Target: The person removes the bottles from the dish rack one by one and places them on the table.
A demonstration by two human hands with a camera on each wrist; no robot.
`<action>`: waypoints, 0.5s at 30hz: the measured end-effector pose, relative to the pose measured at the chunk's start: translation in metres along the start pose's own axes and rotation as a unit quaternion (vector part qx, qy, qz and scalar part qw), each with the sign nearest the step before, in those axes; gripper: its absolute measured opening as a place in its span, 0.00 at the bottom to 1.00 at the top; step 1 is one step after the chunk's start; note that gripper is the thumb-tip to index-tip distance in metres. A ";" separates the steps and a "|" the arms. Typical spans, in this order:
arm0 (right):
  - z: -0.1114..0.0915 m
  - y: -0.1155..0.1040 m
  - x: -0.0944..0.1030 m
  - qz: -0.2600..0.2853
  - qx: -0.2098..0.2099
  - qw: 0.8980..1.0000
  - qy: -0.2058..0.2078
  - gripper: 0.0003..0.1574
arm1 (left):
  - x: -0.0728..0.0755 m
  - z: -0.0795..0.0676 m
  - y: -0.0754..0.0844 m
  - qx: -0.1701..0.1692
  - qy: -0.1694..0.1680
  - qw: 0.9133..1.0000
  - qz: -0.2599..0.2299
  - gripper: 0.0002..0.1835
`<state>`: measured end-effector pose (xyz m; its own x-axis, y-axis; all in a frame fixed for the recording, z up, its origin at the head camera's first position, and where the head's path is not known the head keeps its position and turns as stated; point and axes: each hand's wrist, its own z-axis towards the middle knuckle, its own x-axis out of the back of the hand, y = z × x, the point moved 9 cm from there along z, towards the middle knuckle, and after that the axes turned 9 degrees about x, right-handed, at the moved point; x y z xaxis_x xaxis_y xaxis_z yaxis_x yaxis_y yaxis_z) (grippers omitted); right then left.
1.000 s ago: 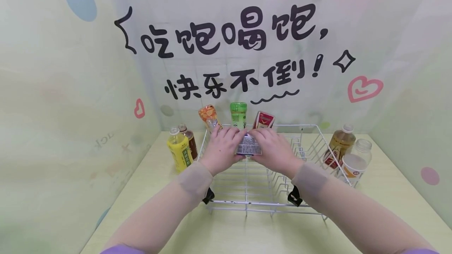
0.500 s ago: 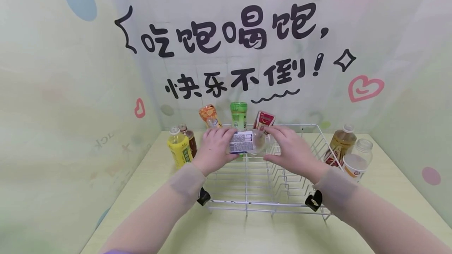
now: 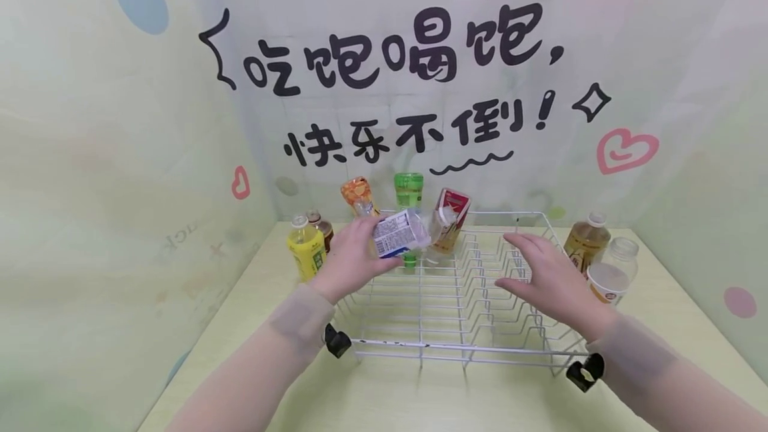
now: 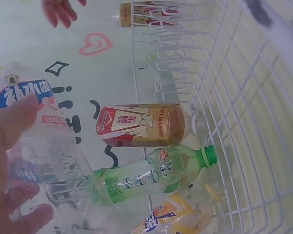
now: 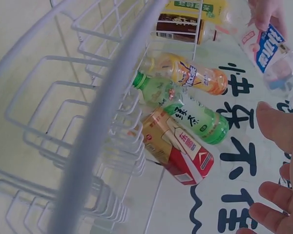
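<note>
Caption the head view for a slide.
Left hand grips a clear labelled bottle over a white wire rack; right hand holds nothing.

My left sleeve (image 3: pixel 258 359) and right sleeve (image 3: pixel 678 369) match: thin, smooth, pale beige and close-fitting, each ending in a plain edge at the wrist. A greyish patch shows near each end. I wear a small black device (image 3: pixel 337 341) at my left wrist and another black device (image 3: pixel 585 372), with a pale spot, at my right. My left hand (image 3: pixel 351 255) and right hand (image 3: pixel 555 282) are bare.
</note>
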<state>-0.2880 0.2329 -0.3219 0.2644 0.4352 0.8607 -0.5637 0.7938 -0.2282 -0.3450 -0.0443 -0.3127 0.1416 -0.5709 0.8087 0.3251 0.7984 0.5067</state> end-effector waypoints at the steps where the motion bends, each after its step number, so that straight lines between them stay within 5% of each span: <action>1: -0.004 0.003 0.000 0.003 -0.006 1.000 0.000 0.47 | 0.002 -0.001 -0.002 0.006 -0.001 1.000 -0.021 0.42; 10: -0.040 0.028 -0.001 0.043 -0.064 0.997 -0.010 0.47 | 0.018 -0.014 -0.026 0.070 -0.018 0.985 -0.158 0.44; 15: -0.060 0.040 -0.001 0.049 -0.072 0.996 0.001 0.45 | 0.030 -0.021 -0.038 0.080 -0.016 0.969 -0.235 0.45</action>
<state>-0.2641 0.2897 -0.3592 0.2152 0.5149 0.8298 -0.4697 0.7995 -0.3743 -0.3338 -0.0961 -0.3140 -0.0173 -0.8745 0.4848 0.1979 0.4723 0.8589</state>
